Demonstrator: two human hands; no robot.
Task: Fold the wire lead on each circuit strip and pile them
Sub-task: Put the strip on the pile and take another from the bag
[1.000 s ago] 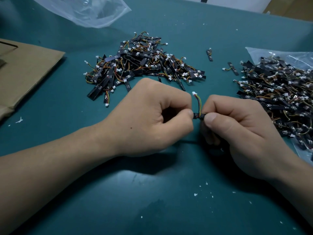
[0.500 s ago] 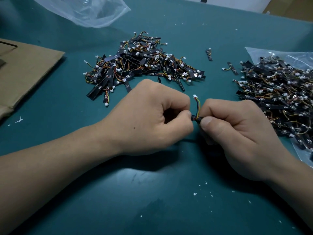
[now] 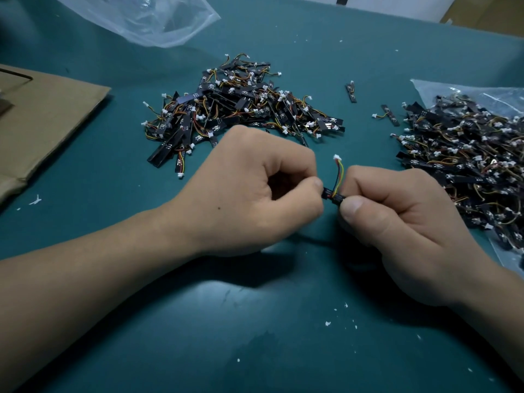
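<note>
Circuit strips fill 2 heaps on the green surface [image 3: 255, 321]: a pile [image 3: 241, 109] beyond your left hand, likely the finished one, and a larger heap [image 3: 467, 154] on a clear bag [image 3: 453, 92] at your right. Your left hand [image 3: 255, 191] and right hand [image 3: 402, 219] are both curled, each pinching 1 end of the same circuit strip [image 3: 332, 195] between thumb and forefinger. To fold well, grip the strip firmly with your left and lay the wire lead [image 3: 339, 173] down along it with your right forefinger, bending the wires rather than straining the joint. The strip bridges the gap between your thumbs. Its lead rises from there, close beside your right forefinger, with the white connector [image 3: 337, 158] on top.
</note>
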